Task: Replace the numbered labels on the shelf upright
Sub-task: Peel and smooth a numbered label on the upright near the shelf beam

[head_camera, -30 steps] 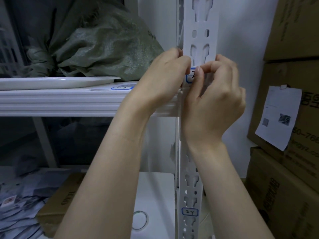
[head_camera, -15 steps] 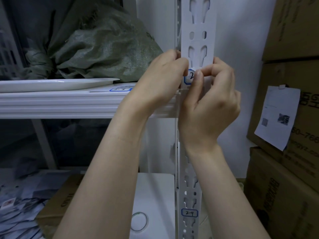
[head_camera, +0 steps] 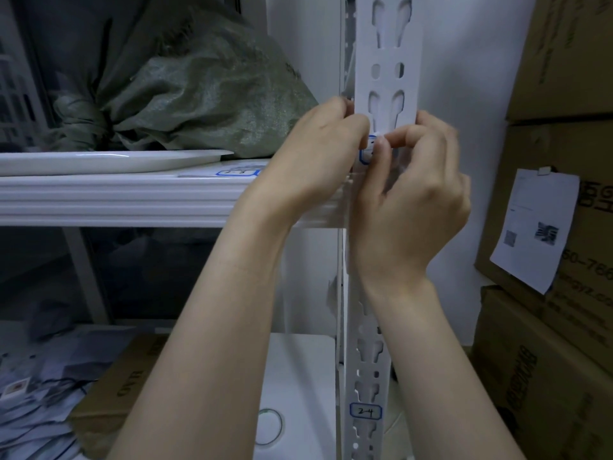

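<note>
label (head_camera: 365,155): on upright (head_camera: 386,78) at shelf (head_camera: 132,197) edge, mostly hidden | left hand (head_camera: 318,161): curled round upright's left edge | right hand (head_camera: 414,200): pinching label | low label (head_camera: 366,411): well below hands | room: boxes (head_camera: 564,360) near right, bare wall between

Matt white metal upright (head_camera: 386,78), coarse woven green sack (head_camera: 205,94), brown cardboard boxes (head_camera: 564,54)
</note>
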A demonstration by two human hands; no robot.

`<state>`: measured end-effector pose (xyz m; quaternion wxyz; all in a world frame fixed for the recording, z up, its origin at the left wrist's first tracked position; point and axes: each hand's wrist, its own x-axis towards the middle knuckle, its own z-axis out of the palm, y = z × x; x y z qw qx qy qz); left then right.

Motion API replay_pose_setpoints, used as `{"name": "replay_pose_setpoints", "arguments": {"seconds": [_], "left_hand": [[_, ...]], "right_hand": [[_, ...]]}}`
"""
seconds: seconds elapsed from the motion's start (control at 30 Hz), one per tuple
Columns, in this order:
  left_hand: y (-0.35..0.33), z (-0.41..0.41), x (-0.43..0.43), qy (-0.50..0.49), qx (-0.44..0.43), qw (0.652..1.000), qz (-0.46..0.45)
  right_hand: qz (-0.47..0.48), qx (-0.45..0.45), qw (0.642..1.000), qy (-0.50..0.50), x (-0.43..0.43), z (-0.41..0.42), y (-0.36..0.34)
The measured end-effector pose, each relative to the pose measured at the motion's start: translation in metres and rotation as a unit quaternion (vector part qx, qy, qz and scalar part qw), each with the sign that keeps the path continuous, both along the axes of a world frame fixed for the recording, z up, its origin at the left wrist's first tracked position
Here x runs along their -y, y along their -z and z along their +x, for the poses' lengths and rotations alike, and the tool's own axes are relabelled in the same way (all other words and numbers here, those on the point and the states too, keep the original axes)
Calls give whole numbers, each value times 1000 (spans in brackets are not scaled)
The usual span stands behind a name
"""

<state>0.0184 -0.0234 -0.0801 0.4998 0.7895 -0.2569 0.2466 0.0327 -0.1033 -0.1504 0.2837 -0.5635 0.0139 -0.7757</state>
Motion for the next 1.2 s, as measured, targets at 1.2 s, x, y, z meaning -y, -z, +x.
{"name": "replay_pose_setpoints", "arguments": {"seconds": [1.2], "left_hand": [[2,1,-6,33,-7,999,6]], "right_hand": [[-11,30,999,-21,0,1,2]]}}
